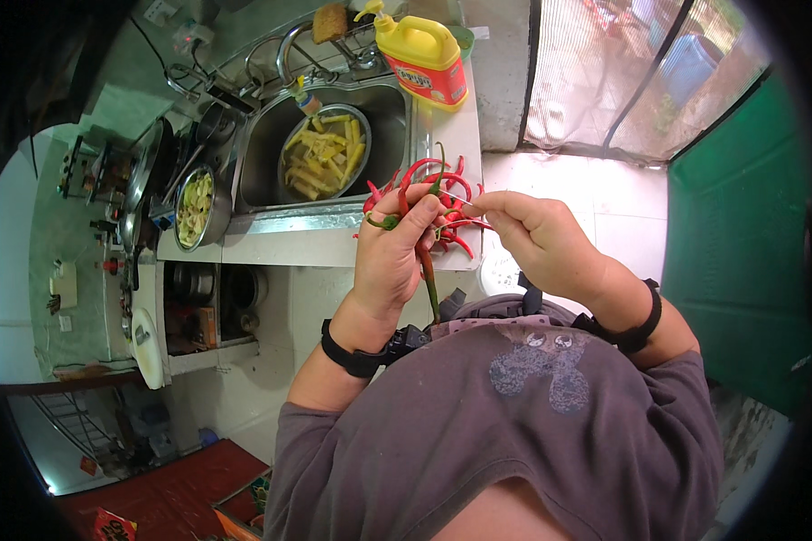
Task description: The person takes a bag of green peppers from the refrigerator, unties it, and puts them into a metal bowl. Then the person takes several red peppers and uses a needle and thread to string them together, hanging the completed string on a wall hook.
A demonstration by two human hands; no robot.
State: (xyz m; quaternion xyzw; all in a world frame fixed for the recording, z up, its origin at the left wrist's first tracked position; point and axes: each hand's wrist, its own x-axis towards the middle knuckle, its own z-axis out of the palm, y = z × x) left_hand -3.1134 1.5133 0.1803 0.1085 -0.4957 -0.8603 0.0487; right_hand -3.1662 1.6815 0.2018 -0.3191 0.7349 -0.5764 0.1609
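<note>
My left hand [396,250] grips several chili peppers by their stem ends. One, a reddish-green chili [429,280], hangs below the palm, while a green stem [441,162] sticks up above the fingers. Pinched in my right hand [545,237] is a thin pale needle-like piece [457,198], its far end at the green stem by my left thumb. A light thread [457,222] runs between the two hands. Behind them, a pile of red chili peppers [455,238] lies on the counter's corner, partly hidden by my hands.
A steel sink [389,128] holds a basin [367,162] of yellow cut pieces in water. Left of it stands a metal bowl [220,220] of sliced vegetables. A yellow detergent jug [430,61] stands behind the chilies. Below the counter [277,255] are open shelves with pots [193,280].
</note>
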